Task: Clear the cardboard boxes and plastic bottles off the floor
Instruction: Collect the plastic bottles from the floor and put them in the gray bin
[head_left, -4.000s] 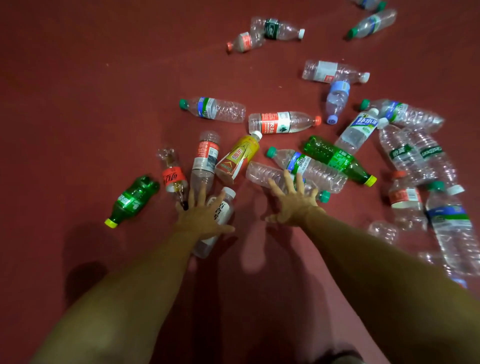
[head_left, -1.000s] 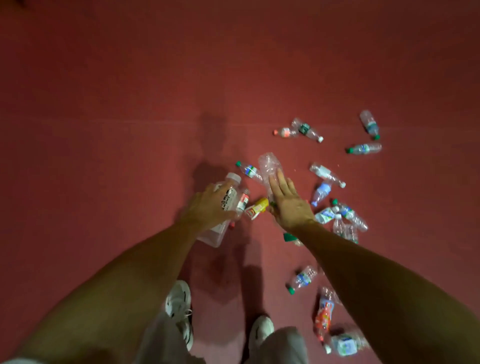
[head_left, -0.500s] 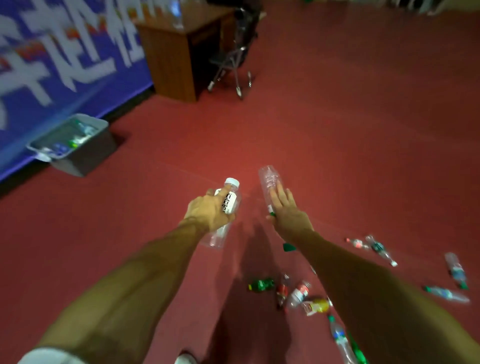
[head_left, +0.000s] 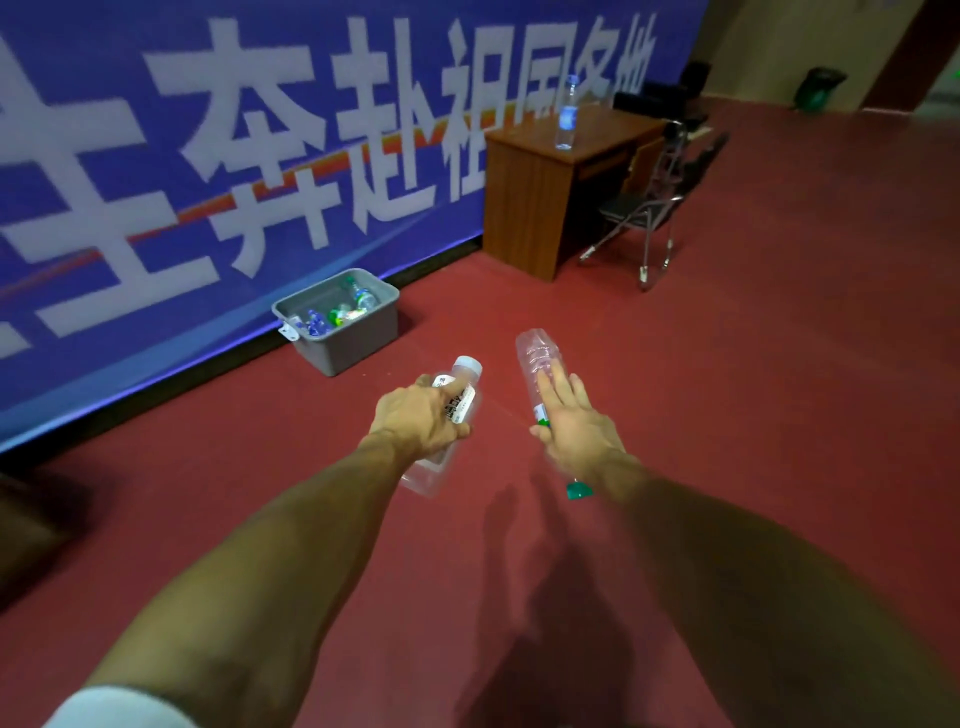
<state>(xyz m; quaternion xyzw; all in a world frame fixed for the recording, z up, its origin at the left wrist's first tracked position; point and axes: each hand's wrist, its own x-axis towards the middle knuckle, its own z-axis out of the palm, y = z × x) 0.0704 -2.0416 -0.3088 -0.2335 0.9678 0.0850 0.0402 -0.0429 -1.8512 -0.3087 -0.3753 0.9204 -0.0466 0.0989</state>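
1. A blue banner (head_left: 218, 156) with large white characters and an orange streak covers the wall on the left.
2. A brown wooden table (head_left: 540, 192) stands against the banner's right end.
3. A black folding chair (head_left: 649, 208) with a metal frame sits just beside the table, on its right.
4. A green bin (head_left: 818, 88) stands far back by the beige wall (head_left: 769, 47).
5. The red floor (head_left: 779, 389) spreads across the room, with dark shadows near the bottom edge.
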